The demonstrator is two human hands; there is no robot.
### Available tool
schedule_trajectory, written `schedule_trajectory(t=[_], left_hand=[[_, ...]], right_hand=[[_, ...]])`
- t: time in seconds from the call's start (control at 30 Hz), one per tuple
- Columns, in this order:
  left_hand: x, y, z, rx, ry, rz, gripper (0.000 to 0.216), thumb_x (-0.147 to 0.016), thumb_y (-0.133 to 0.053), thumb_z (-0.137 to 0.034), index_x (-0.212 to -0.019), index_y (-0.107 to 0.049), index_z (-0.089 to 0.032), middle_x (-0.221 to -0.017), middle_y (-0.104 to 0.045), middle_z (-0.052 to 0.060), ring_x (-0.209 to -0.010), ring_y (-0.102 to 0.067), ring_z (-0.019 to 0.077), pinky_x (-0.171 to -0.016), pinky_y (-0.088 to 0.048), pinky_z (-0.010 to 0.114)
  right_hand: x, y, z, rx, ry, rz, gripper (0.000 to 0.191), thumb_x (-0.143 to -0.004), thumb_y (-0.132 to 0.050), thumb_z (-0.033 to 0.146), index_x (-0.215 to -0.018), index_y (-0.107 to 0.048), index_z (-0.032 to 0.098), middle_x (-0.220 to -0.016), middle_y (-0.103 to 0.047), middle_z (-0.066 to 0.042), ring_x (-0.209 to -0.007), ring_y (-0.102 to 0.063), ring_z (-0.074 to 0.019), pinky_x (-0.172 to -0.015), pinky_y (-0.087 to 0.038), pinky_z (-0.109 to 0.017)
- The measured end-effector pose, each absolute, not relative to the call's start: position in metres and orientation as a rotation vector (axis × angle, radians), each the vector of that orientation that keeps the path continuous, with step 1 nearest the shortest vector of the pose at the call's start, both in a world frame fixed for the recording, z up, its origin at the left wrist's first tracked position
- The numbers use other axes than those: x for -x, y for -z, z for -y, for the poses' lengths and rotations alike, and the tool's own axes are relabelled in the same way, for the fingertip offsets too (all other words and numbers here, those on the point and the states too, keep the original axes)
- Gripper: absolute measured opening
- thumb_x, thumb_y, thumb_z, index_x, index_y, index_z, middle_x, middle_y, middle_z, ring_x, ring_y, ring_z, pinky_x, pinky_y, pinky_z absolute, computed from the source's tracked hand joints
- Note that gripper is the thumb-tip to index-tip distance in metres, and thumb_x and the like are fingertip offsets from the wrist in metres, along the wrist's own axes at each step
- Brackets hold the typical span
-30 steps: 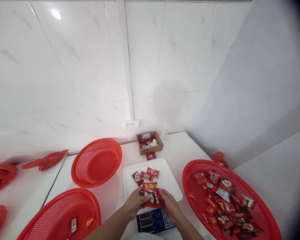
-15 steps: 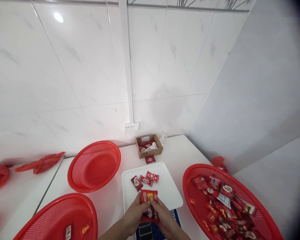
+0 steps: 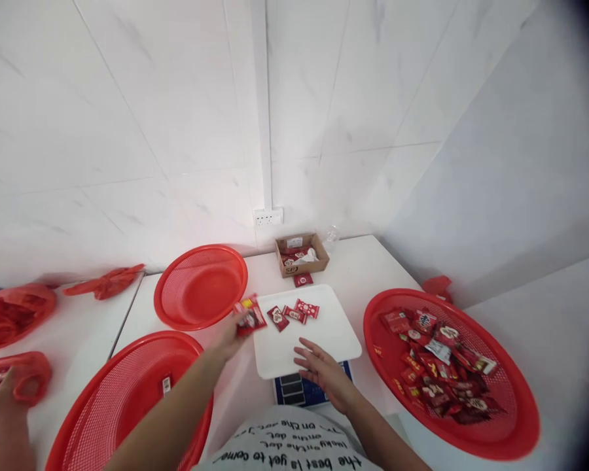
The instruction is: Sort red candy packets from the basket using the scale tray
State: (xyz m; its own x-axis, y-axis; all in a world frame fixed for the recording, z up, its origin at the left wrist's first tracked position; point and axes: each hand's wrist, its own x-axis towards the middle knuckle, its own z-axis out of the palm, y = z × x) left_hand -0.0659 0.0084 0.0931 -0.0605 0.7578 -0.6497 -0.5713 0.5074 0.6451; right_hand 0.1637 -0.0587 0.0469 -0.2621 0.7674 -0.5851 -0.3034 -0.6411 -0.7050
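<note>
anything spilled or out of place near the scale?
One small red packet lies loose on the table between the cardboard box and the white tray, in neither. Red wrapping also sits outside the right basket, by its far rim. Nothing else looks spilled or damaged.

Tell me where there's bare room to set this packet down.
The tray is bare right of and before its three candies, though the right hand hovers there. The table between box and right basket is bare, as is the far basket. The right basket is crowded.
</note>
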Motion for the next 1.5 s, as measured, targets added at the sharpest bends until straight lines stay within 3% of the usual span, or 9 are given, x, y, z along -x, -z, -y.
schedule_trajectory(t=[0.17,0.33,0.4,0.57,0.77,0.97,1.17,1.3,1.5], left_hand=[[0.109,-0.103,-0.044,-0.11,-1.476,-1.106,0.015,-0.086,-0.05,-0.026,-0.093,-0.058,-0.015,-0.091,-0.065,0.008,-0.086,-0.064,0.0141,-0.077,-0.053,0.026],[0.063,-0.059,-0.033,-1.13,-0.87,-1.504,0.042,-0.075,-0.063,-0.032,-0.114,-0.052,-0.021,-0.118,-0.057,0.011,-0.109,-0.054,0.0222,-0.093,-0.043,0.039],[0.035,-0.041,-0.03,-1.332,-0.78,-1.51,0.049,-0.068,-0.068,-0.031,-0.114,-0.054,-0.022,-0.127,-0.052,0.01,-0.123,-0.041,0.0254,-0.104,-0.03,0.042],[-0.02,-0.016,-0.037,-1.873,-0.338,-1.626,0.066,-0.075,-0.057,-0.041,-0.134,-0.036,-0.02,-0.146,-0.026,0.013,-0.136,-0.013,0.0317,-0.107,-0.013,0.052],[-0.042,-0.014,-0.035,-2.047,-0.207,-1.63,0.071,-0.077,-0.054,-0.038,-0.139,-0.024,-0.019,-0.147,-0.023,0.013,-0.136,-0.013,0.0295,-0.107,-0.014,0.046],[-0.022,-0.028,-0.029,-1.736,-0.387,-1.782,0.073,-0.07,-0.062,-0.036,-0.134,-0.032,-0.02,-0.139,-0.034,0.017,-0.128,-0.028,0.0349,-0.101,-0.024,0.046],[-0.025,-0.035,-0.026,-0.997,-0.691,-1.547,0.073,-0.056,-0.072,-0.018,-0.122,-0.042,-0.018,-0.134,-0.035,0.016,-0.123,-0.036,0.0304,-0.098,-0.031,0.037],[-0.038,-0.039,-0.022,-0.779,-0.71,-1.414,0.052,-0.067,-0.067,-0.028,-0.113,-0.044,-0.021,-0.111,-0.055,0.011,-0.093,-0.056,0.0208,-0.078,-0.045,0.035],[-0.042,-0.044,-0.009,-0.491,-0.748,-1.228,0.031,-0.074,-0.061,-0.04,-0.096,-0.047,-0.023,-0.081,-0.059,0.0,-0.065,-0.056,0.0123,-0.067,-0.049,0.034]], right_hand=[[-0.177,-0.046,0.064,1.326,-1.901,0.571,0.05,-0.068,-0.067,0.042,-0.114,-0.055,0.026,-0.121,-0.057,-0.009,-0.099,-0.06,-0.0197,-0.088,-0.046,-0.036],[-0.185,-0.04,0.071,1.371,-1.88,0.593,0.045,-0.069,-0.065,0.042,-0.11,-0.057,0.025,-0.118,-0.059,-0.008,-0.096,-0.061,-0.0181,-0.087,-0.046,-0.035],[-0.188,-0.038,0.074,1.378,-1.872,0.621,0.044,-0.07,-0.064,0.043,-0.11,-0.057,0.025,-0.117,-0.059,-0.008,-0.095,-0.061,-0.0178,-0.086,-0.046,-0.034],[-0.196,-0.037,0.072,1.454,-1.791,0.806,0.047,-0.073,-0.058,0.046,-0.114,-0.055,0.023,-0.118,-0.058,-0.009,-0.096,-0.06,-0.0186,-0.082,-0.048,-0.034],[-0.205,-0.023,0.03,1.689,-1.123,1.503,0.042,-0.076,-0.052,0.031,-0.117,-0.054,0.021,-0.124,-0.053,-0.009,-0.112,-0.05,-0.0221,-0.094,-0.041,-0.039],[-0.199,-0.018,-0.034,1.777,-0.819,1.868,0.053,-0.076,-0.053,0.026,-0.127,-0.046,0.014,-0.136,-0.041,-0.014,-0.128,-0.031,-0.0251,-0.105,-0.025,-0.039],[-0.171,-0.015,-0.049,1.629,-0.963,2.019,0.05,-0.078,-0.051,0.026,-0.127,-0.045,0.019,-0.126,-0.051,-0.01,-0.116,-0.045,-0.023,-0.099,-0.031,-0.035],[-0.156,-0.006,-0.031,1.561,-1.122,1.837,0.045,-0.079,-0.046,0.02,-0.124,-0.047,0.02,-0.12,-0.055,-0.009,-0.108,-0.05,-0.0198,-0.092,-0.038,-0.032],[-0.148,-0.018,-0.004,1.455,-1.227,1.594,0.036,-0.081,-0.044,0.031,-0.114,-0.055,0.019,-0.113,-0.059,-0.008,-0.105,-0.052,-0.02,-0.093,-0.039,-0.036]])
